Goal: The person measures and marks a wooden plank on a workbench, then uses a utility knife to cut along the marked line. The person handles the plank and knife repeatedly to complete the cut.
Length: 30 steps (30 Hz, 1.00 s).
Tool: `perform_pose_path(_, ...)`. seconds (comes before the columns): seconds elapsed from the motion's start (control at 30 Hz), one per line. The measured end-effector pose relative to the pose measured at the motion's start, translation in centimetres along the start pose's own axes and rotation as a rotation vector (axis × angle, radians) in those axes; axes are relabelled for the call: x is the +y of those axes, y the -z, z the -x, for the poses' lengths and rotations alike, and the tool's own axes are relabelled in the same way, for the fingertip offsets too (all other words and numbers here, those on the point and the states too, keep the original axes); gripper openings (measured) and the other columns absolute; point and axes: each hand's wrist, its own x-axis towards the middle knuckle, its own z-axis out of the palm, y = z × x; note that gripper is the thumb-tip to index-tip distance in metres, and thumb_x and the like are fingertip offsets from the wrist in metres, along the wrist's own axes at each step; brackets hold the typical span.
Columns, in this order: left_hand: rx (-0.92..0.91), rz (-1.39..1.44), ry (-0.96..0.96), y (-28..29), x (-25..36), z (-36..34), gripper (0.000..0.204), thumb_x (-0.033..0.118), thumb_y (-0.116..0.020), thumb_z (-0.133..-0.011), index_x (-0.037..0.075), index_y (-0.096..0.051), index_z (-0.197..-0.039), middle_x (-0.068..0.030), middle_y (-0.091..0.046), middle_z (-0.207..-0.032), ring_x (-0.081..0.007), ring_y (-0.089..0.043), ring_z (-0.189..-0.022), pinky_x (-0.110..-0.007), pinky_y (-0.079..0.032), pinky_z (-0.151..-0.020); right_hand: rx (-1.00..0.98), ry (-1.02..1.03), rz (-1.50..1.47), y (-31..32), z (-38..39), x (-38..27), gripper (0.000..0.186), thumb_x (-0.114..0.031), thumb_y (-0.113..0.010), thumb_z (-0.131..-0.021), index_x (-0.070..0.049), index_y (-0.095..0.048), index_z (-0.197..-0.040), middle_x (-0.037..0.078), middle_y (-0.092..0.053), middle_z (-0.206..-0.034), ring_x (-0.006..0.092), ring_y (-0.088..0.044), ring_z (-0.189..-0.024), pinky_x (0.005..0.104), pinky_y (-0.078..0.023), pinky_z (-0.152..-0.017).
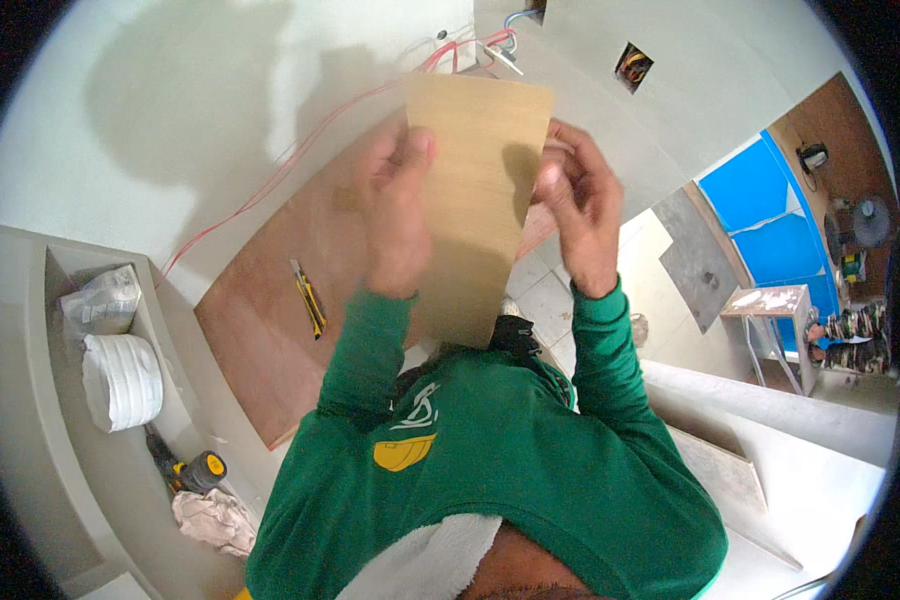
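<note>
A thin, tan rectangular sheet that looks like sandpaper (470, 180) is held up in front of me, its lower end near my lap. My left hand (395, 215), blurred by motion, grips its left edge with the thumb on the near face. At the upper right edge, my right hand (585, 205) pinches the sheet, fingers curled behind and beside it. A yellow-and-black utility knife (310, 302) lies to the left on a reddish-brown wooden board (260, 360), apart from both hands.
Red wires (300, 150) hang along the wall near an open wall box (634, 68). In the left shelf (60, 420) sit a white ribbed bundle (122, 382), a yellow-and-black power tool (200, 472) and a crumpled cloth (213, 520). At far right, another person (855, 335) is beside a small table (768, 300).
</note>
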Motion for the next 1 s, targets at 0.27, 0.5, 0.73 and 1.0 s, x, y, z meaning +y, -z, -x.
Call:
perform_pose_path(0.27, -0.094, 0.053, 0.004, -2.2, -0.3, 1.0, 0.034, 0.022, -0.070, -0.107, 0.000, -0.067, -0.133, -0.0058, -0.073, -0.122, -0.0148, -0.066, -0.108, -0.032, -0.051, -0.098, 0.175, 0.158, 0.143, -0.2, -1.8, -1.7, 0.028, -0.026, -0.082, -0.100, 0.000, -0.070, -0.100, -0.003, -0.064, -0.081, 0.0043, -0.053, -0.073, 0.0225, -0.042, -0.063)
perform_pose_path(0.5, -0.543, -0.276, 0.090, -0.6, 3.7, 1.8, 0.036, 0.020, -0.077, -0.100, 0.002, -0.070, -0.131, -0.0090, -0.077, -0.119, -0.0178, -0.073, -0.107, -0.035, -0.058, -0.096, 0.088, 0.193, -0.163, 2.4, -4.2, 2.3, 0.030, -0.029, -0.067, -0.110, -0.002, -0.071, -0.121, -0.001, -0.071, -0.100, 0.0085, -0.061, -0.090, 0.0250, -0.049, -0.084)
perform_pose_path(0.73, 0.139, -0.715, -0.425, 4.3, 8.2, 2.4, 0.038, 0.013, -0.086, -0.094, 0.000, -0.074, -0.127, -0.0087, -0.078, -0.120, -0.0180, -0.074, -0.102, -0.035, -0.059, -0.095, -0.485, -0.049, 0.697, 2.3, 3.5, 18.8, 0.063, -0.025, -0.083, -0.091, -0.012, -0.061, -0.149, 0.022, -0.065, -0.139, 0.0322, -0.067, -0.120, 0.0431, -0.055, -0.104)
perform_pose_path(1.0, 0.085, -1.509, -0.509, 7.1, 7.0, 8.8, 0.053, 0.020, -0.088, -0.082, 0.014, -0.076, -0.134, -0.0090, -0.075, -0.117, -0.0274, -0.074, -0.100, -0.035, -0.062, -0.084, -0.662, -0.175, 0.748, -6.9, 12.0, 29.4, 0.064, -0.017, -0.082, -0.085, -0.018, -0.063, -0.147, 0.029, -0.047, -0.160, 0.0470, -0.058, -0.135, 0.0573, -0.055, -0.105)
